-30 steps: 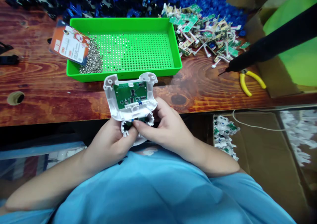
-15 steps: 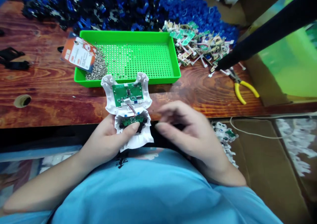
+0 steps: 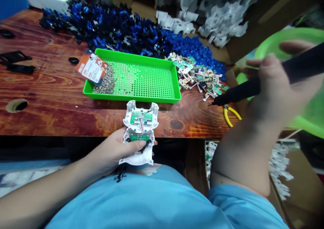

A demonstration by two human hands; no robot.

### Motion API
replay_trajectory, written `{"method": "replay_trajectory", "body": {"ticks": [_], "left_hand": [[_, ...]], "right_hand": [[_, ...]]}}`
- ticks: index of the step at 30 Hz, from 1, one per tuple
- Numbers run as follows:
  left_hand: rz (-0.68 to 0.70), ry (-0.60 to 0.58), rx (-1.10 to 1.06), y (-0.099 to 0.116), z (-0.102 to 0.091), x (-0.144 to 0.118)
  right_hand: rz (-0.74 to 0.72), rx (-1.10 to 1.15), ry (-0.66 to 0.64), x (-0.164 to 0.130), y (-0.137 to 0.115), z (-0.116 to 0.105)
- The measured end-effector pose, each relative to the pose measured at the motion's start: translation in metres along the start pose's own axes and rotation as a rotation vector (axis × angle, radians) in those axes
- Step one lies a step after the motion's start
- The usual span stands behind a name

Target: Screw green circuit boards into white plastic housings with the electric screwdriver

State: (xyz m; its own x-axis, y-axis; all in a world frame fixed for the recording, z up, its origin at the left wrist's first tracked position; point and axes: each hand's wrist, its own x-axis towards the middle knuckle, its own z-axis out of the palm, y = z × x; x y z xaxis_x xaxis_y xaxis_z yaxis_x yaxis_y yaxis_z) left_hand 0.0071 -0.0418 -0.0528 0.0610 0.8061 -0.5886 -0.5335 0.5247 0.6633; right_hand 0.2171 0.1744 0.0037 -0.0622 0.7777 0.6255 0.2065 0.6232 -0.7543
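Observation:
My left hand (image 3: 126,146) holds an open white plastic housing by its lower half (image 3: 139,157), thumb pressing inside near a small green board and black parts. The housing's upper half (image 3: 128,118) tilts up toward the table edge and carries a green circuit board (image 3: 149,118). Thin wires (image 3: 141,126) link the two boards. At the right, my right hand (image 3: 273,87), blurred, is around a black pen-shaped electric screwdriver (image 3: 243,91). Its thumb lies over the barrel and some fingers reach past it. The screwdriver's thin bit points left, above the table.
A green perforated tray (image 3: 134,97) holds many small screws (image 3: 106,82) and an orange-white card (image 3: 92,68). Behind it lie blue-black parts (image 3: 108,29), blue parts (image 3: 197,50) and wired boards (image 3: 199,75). Yellow-handled pliers (image 3: 231,116) lie right. A hole (image 3: 16,105) pierces the table.
My right hand has moved from beside the housing up and right to the screwdriver, whose bit now sits lower. The left hand keeps the housing, now held a little lower. The view has shifted.

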Motion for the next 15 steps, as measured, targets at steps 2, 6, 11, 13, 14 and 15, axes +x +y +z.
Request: {"method": "replay_trajectory", "body": {"ticks": [2, 6, 11, 13, 14, 15], "left_hand": [[-0.02, 0.006, -0.016, 0.001, -0.001, 0.001], [-0.068, -0.001, -0.052, 0.0, -0.003, 0.003], [-0.11, -0.042, -0.129, -0.002, -0.004, 0.009], [-0.107, -0.072, -0.143, -0.004, -0.005, 0.011], [-0.1, -0.084, -0.148, -0.004, -0.006, 0.012], [-0.088, -0.09, -0.156, -0.005, -0.007, 0.013]], "right_hand": [[-0.026, 0.112, 0.117, -0.004, -0.003, 0.012], [-0.034, 0.264, 0.267, -0.014, -0.014, 0.033], [-0.006, 0.438, 0.12, -0.015, -0.031, 0.07], [-0.024, 0.422, 0.041, -0.01, -0.034, 0.093], [-0.015, 0.387, -0.019, -0.007, -0.035, 0.107], [-0.005, 0.347, -0.076, -0.004, -0.036, 0.12]]}}
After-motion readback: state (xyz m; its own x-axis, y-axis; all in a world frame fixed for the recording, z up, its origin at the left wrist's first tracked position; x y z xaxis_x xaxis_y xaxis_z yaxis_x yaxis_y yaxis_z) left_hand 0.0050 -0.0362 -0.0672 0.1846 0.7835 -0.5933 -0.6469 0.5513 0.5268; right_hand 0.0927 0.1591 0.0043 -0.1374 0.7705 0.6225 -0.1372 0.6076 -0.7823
